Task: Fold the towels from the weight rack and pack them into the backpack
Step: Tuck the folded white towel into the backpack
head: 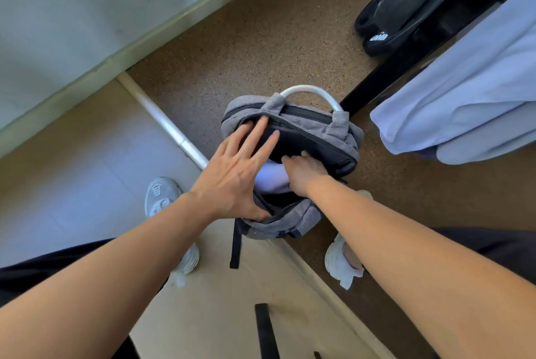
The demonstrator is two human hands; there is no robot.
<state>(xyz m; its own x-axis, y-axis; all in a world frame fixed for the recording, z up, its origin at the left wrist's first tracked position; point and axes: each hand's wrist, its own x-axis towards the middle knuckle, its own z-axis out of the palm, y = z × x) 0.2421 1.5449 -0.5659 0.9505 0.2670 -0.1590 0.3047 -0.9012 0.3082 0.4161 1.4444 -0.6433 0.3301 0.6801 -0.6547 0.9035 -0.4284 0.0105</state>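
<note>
Backpack (pixel 290 138) of grey fabric, upright on the brown speckled floor (pixel 261 48) between two white sneakers, main compartment unzipped and gaping toward the camera, white curved handle (pixel 310 91) at the top. Folded pale lavender towel (pixel 272 177) partway down in the opening, only a band of it visible between the two hands. Left hand (pixel 232 173) spread flat and wide over the near side of the opening, fingers (pixel 255 132) splayed and reaching the dark inner flap, thumb hooked on the lower grey rim; pressing and holding the mouth apart, gripping nothing. Right hand (pixel 304 170) plunged in beside the towel, fingertips buried under the dark flap; curled or clamped on cloth, impossible to tell.

Step in hand, by the look of it: seating a folded towel deep in the compartment. More lavender towels (pixel 464 91) draped over the black rack (pixel 385 80) at right, well apart from the bag and unfolded, so plenty of the task left.

Next move, most likely: push the towel fully below the rim, flatten it against the back panel, withdraw the right hand without dragging cloth back out. Calls for the left hand keeping the mouth wide, since the soft bag could slump or close.
</note>
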